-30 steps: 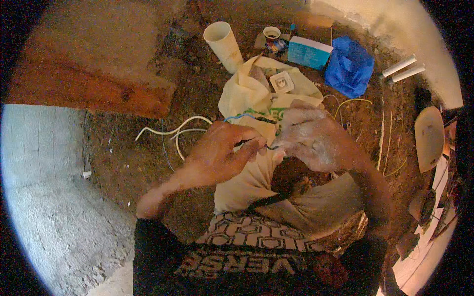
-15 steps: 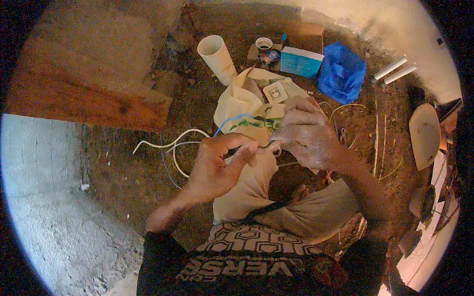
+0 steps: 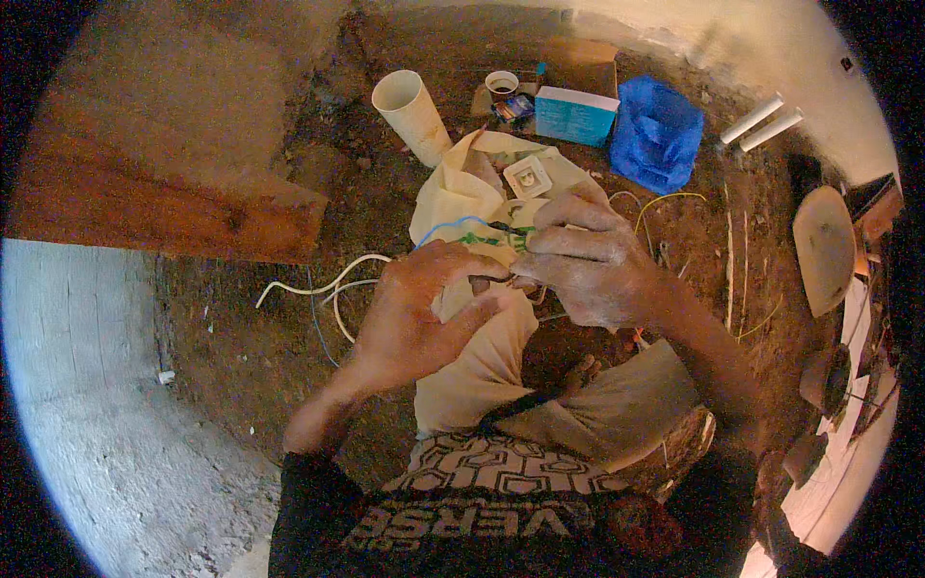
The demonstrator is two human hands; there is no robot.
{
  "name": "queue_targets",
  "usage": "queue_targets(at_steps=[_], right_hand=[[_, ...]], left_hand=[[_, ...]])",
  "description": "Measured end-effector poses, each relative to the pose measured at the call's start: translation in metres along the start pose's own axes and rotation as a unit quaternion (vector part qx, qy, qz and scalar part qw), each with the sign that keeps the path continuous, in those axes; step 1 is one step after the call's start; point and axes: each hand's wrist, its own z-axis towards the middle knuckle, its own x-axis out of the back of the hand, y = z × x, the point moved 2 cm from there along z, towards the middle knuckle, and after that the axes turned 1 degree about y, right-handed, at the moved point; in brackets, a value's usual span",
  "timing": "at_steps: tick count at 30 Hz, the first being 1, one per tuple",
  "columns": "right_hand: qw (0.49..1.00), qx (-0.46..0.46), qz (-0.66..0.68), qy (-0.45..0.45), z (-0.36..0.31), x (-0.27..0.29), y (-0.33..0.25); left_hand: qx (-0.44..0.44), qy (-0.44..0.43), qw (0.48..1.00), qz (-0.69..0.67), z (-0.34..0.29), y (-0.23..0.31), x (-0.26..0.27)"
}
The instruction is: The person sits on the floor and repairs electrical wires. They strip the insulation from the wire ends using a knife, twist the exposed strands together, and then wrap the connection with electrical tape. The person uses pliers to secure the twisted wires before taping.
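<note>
Over my lap, my left hand [image 3: 424, 310] and my right hand [image 3: 599, 258] meet at the fingertips. A thin dark wire [image 3: 503, 278] runs between them, mostly covered by the fingers. The right thumb and fingers pinch it; my left forefinger and thumb close round its other side. A blue wire [image 3: 453, 223] arches just beyond the knuckles, and a white cable [image 3: 332, 286] loops out left of my left hand. Past the hands, a square white electrical fitting [image 3: 527, 178] rests on a pale sack [image 3: 453, 185] with green print.
Beyond the sack stand a tall white tube [image 3: 412, 120], a small white cup [image 3: 501, 83], a blue-and-white box [image 3: 575, 116] and a blue plastic bag [image 3: 657, 135]. Two white pipes [image 3: 761, 123] lie far right. A yellow wire [image 3: 674, 198] curves over the dirt floor. Wooden board [image 3: 173, 207] at left.
My left hand has moved slightly, its forefinger now reaching up against the right fingertips. Less of the dark wire shows between the hands. The whole view has shifted a little.
</note>
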Motion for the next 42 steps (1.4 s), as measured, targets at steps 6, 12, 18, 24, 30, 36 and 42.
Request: queue_targets(at_steps=[6, 12, 18, 24, 30, 36, 42], right_hand=[[0.996, 0.049, -0.064, -0.03, 0.003, 0.003, -0.007], [0.994, 0.032, -0.087, -0.062, -0.001, 0.008, -0.011], [0.991, -0.004, -0.076, -0.107, 0.0, 0.016, -0.006], [0.988, 0.0, -0.065, -0.138, 0.007, 0.017, -0.006], [0.991, 0.031, -0.08, -0.102, 0.0, 0.011, -0.006], [0.991, 0.045, -0.093, -0.087, 0.004, -0.01, 0.009], [0.993, -0.043, 0.067, -0.087, -0.006, 0.018, 0.108]], left_hand=[[-0.08, -0.029, 0.987, 0.138, 0.009, 0.002, 0.002], [-0.063, -0.055, 0.986, 0.145, 0.01, -0.002, 0.002], [-0.161, -0.047, 0.949, 0.267, 0.016, 0.009, -0.005], [-0.18, -0.048, 0.948, 0.257, 0.011, 0.008, -0.01], [-0.204, -0.084, 0.929, 0.296, 0.018, 0.011, -0.013], [-0.164, -0.099, 0.951, 0.242, 0.028, 0.004, -0.011], [-0.107, -0.046, 0.966, 0.233, 0.058, -0.042, 0.002]])
